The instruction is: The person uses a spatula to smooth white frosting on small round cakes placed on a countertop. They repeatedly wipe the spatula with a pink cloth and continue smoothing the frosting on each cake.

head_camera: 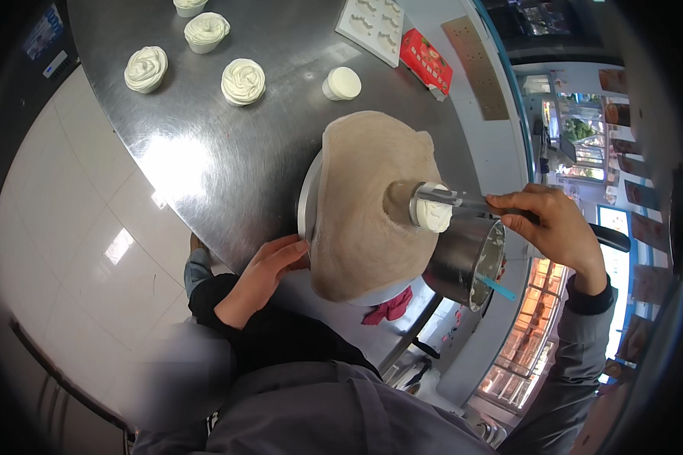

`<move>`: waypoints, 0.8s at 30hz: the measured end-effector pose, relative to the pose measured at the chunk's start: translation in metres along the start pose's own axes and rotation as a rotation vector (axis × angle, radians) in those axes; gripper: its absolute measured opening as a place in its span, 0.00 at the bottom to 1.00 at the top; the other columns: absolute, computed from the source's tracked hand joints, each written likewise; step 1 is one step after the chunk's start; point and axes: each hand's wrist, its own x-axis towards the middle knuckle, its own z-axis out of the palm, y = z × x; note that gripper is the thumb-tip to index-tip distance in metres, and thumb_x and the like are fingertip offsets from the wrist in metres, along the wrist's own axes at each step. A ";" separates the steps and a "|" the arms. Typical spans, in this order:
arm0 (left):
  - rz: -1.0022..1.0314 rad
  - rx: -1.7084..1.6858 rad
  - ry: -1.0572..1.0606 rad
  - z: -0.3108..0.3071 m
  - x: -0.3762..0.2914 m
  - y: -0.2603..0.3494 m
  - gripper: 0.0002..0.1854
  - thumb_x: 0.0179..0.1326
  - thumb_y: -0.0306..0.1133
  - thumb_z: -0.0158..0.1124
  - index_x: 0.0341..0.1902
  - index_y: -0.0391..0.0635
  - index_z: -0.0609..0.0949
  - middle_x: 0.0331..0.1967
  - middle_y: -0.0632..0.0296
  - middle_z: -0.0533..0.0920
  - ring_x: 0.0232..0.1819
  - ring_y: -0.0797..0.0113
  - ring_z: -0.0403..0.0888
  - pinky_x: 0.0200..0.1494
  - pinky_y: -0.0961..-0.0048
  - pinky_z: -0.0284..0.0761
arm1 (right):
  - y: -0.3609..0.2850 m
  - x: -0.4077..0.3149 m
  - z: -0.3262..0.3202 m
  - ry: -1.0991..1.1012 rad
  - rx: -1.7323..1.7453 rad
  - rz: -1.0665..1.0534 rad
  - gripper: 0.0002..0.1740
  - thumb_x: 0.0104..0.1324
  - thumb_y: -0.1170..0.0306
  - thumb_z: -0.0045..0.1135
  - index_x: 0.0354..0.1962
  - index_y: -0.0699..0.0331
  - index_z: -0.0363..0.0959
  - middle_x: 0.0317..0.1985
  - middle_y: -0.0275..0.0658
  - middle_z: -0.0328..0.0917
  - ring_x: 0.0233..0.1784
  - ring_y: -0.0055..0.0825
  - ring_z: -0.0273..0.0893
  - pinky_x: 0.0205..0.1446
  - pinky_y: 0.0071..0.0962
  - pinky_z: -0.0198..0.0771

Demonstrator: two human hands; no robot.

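Observation:
My right hand (546,227) grips a spatula by its black handle (613,238). The metal blade (441,197) lies across the white cream (434,215) at the top of a small cup, and touches the cream. That cup stands on a tan cloth (370,170) draped over a round turntable, whose pale rim (305,199) shows at the left. The fingertips of my left hand (267,273) rest at this rim, beside the cloth; the hand's underside is hidden. Right beside the turntable is a metal pot (461,261) smeared with cream, a blue utensil (496,286) leaning in it.
Several cups topped with swirled cream, one nearest (243,82), stand on the steel table (273,142). A smooth-topped cup (342,84), a white mould tray (370,28) and a red box (427,62) are farther back. A dark red cloth (390,307) lies near the turntable's lower edge.

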 end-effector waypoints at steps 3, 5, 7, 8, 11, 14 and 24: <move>0.039 -0.008 -0.003 -0.007 0.005 -0.002 0.23 0.68 0.46 0.48 0.54 0.38 0.75 0.47 0.60 0.79 0.51 0.69 0.72 0.58 0.71 0.62 | 0.004 -0.001 0.000 -0.002 -0.016 -0.020 0.16 0.59 0.68 0.60 0.46 0.58 0.78 0.36 0.41 0.80 0.37 0.34 0.78 0.41 0.31 0.73; 0.063 -0.053 -0.003 -0.006 0.005 -0.003 0.25 0.69 0.48 0.46 0.57 0.39 0.73 0.49 0.60 0.77 0.53 0.68 0.72 0.58 0.69 0.62 | 0.006 -0.001 0.001 -0.009 -0.010 -0.007 0.16 0.59 0.68 0.60 0.46 0.58 0.78 0.36 0.41 0.80 0.37 0.34 0.78 0.42 0.31 0.73; 0.011 -0.167 0.014 0.004 0.001 -0.007 0.27 0.69 0.50 0.44 0.59 0.40 0.71 0.53 0.60 0.75 0.54 0.67 0.71 0.59 0.68 0.62 | 0.007 -0.001 0.001 -0.016 -0.013 0.001 0.16 0.59 0.68 0.60 0.46 0.58 0.78 0.36 0.40 0.80 0.37 0.34 0.78 0.42 0.30 0.73; -0.015 -0.223 0.023 0.010 -0.001 -0.009 0.28 0.69 0.52 0.43 0.60 0.40 0.70 0.54 0.59 0.74 0.55 0.67 0.71 0.59 0.67 0.61 | 0.008 -0.002 0.001 -0.019 -0.017 0.006 0.16 0.58 0.68 0.60 0.46 0.58 0.78 0.36 0.40 0.80 0.37 0.33 0.78 0.42 0.30 0.73; -0.061 -0.256 -0.015 0.020 -0.005 -0.012 0.30 0.69 0.54 0.40 0.62 0.41 0.67 0.58 0.59 0.71 0.57 0.65 0.70 0.59 0.67 0.62 | 0.010 -0.001 0.002 -0.038 -0.010 0.014 0.17 0.58 0.68 0.60 0.46 0.59 0.78 0.36 0.40 0.80 0.37 0.33 0.77 0.41 0.30 0.73; -0.018 -0.168 -0.006 0.010 0.001 -0.013 0.31 0.70 0.55 0.38 0.61 0.41 0.68 0.57 0.58 0.73 0.56 0.65 0.71 0.60 0.66 0.62 | 0.013 -0.002 0.003 -0.044 -0.016 -0.014 0.17 0.59 0.69 0.60 0.47 0.59 0.78 0.36 0.40 0.80 0.37 0.32 0.77 0.41 0.30 0.73; 0.045 -0.128 -0.048 -0.002 0.007 -0.011 0.35 0.69 0.57 0.33 0.58 0.35 0.71 0.52 0.57 0.77 0.52 0.63 0.73 0.60 0.64 0.62 | 0.022 -0.008 0.007 -0.065 0.003 -0.011 0.18 0.58 0.70 0.61 0.47 0.59 0.77 0.34 0.40 0.79 0.35 0.32 0.76 0.40 0.30 0.72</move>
